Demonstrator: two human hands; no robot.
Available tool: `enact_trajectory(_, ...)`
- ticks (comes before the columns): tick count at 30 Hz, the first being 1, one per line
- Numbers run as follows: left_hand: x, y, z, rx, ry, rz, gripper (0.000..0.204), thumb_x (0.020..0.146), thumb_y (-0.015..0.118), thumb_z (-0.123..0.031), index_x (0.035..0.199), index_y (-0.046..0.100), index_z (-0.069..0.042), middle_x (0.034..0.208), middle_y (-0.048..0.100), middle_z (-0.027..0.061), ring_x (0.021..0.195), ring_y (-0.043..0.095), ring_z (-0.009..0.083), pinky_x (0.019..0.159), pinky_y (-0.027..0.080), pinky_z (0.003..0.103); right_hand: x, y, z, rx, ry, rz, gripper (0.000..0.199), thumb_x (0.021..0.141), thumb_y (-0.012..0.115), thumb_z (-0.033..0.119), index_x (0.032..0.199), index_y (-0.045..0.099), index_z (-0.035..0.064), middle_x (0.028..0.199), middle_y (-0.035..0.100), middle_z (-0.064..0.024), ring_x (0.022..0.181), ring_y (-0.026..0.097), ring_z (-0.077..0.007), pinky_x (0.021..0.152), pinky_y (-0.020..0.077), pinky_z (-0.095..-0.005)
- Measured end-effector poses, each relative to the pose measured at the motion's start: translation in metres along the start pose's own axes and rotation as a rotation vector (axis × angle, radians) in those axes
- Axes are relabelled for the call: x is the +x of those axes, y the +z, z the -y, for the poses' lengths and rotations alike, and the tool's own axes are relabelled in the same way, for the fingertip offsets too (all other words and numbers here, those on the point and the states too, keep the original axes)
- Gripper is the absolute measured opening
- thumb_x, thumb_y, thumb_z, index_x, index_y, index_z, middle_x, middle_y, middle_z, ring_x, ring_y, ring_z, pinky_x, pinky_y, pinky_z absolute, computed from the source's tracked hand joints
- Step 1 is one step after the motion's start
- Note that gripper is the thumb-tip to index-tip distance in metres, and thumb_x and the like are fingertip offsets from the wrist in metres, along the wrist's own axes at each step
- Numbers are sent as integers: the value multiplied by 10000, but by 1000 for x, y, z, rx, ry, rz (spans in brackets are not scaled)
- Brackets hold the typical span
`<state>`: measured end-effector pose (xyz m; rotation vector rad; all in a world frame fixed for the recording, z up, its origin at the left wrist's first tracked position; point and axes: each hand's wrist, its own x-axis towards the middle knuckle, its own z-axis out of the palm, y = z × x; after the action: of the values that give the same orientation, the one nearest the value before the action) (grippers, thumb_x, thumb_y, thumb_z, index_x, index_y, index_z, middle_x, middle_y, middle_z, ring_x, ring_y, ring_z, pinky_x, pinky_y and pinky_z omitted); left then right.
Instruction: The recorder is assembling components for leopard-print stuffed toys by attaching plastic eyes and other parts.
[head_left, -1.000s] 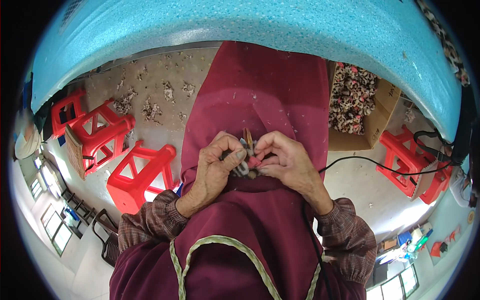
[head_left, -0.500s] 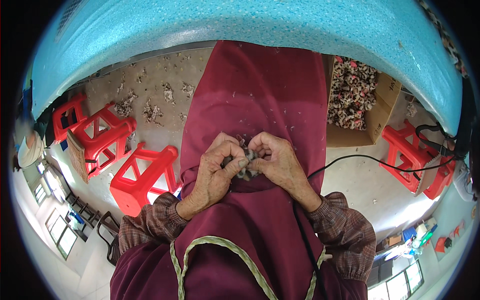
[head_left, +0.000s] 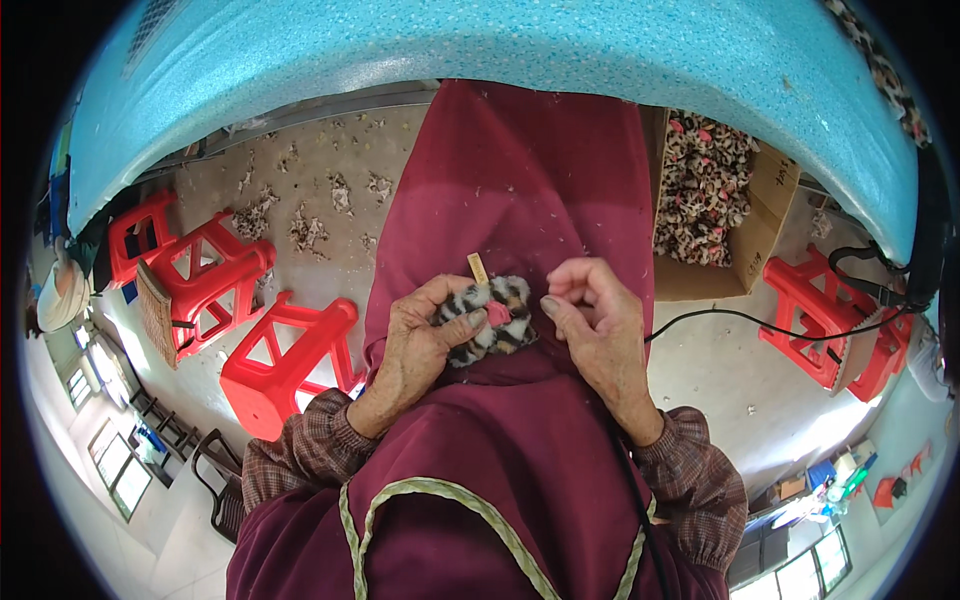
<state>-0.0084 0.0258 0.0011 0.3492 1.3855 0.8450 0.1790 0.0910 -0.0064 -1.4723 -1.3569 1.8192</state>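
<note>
Leopard-print plush toy (head_left: 490, 318) in left hand (head_left: 420, 345) grip, right hand (head_left: 590, 310) just beside.

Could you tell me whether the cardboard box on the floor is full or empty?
Nearly full: the open box holds a heap of spotted plush toys reaching close to its rim.
</note>
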Motion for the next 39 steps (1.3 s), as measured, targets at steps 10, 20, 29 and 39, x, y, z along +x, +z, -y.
enact_trajectory(10, 1, 9, 2, 197, 134, -48, 128, 796, 677, -10, 877, 580, -33, 769, 609, -17, 646, 537, 29, 600, 443, 194, -2, 10, -9, -7, -4, 189, 69, 835, 625, 36, 833, 572, -7, 718, 578, -12, 661, 511, -44, 584, 415, -208)
enact_trajectory(20, 13, 10, 6, 457, 313, -121, 269, 649, 550, 121, 874, 557, -28, 718, 557, -2, 669, 525, 76, 612, 440, 242, -7, 13, 13, -109, -311, 403, 115, 818, 632, 57, 815, 528, 8, 724, 537, -83, 662, 559, -219, 606, 442, -321)
enact_trajectory(29, 10, 8, -14, 109, 95, 120, 281, 637, 721, 58, 863, 583, -36, 752, 568, -20, 686, 530, 44, 603, 442, 209, 3, -6, -4, 187, -72, 352, 239, 853, 648, 103, 1047, 560, -5, 836, 612, -35, 692, 551, -54, 589, 461, -188)
enact_trajectory(39, 10, 13, -18, 651, 723, 62, 505, 585, 844, -199, 1012, 616, -55, 1009, 561, 84, 954, 514, 256, 783, 437, 327, -2, -4, 9, 345, 29, 137, 166, 855, 660, 72, 959, 552, 1, 780, 610, -13, 646, 547, -32, 554, 446, -181)
